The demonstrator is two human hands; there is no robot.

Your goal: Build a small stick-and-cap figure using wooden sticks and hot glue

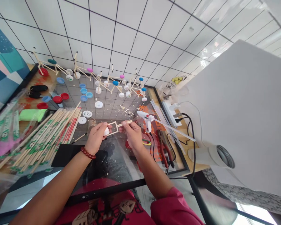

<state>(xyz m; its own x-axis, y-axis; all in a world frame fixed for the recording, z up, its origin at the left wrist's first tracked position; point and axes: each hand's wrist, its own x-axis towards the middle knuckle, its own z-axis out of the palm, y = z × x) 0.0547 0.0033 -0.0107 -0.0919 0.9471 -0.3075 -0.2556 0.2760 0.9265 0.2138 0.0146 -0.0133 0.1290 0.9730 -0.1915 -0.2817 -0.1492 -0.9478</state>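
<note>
My left hand (96, 137), with a beaded bracelet at the wrist, pinches the left end of a small rectangular frame of wooden sticks (117, 127). A white bottle cap (106, 131) sits at that end, partly covered by the fingers. My right hand (133, 135) is closed on short pieces of wooden stick (127, 122) that meet the frame's right side. Whether they are fixed to it I cannot tell. Right of this hand a white hot glue gun (145, 117) rests on the glass table, a long clear glue stick (173, 128) sticking out of its back.
Several stick-and-cap models (115, 83) line the wall edge. Blue bottle caps (83, 91) and red caps (57, 99) lie left, near wrapped chopsticks (44, 140). Red-handled pliers (163, 153), cables and a power strip (172, 114) are right. Wood scraps (123, 108) litter the glass.
</note>
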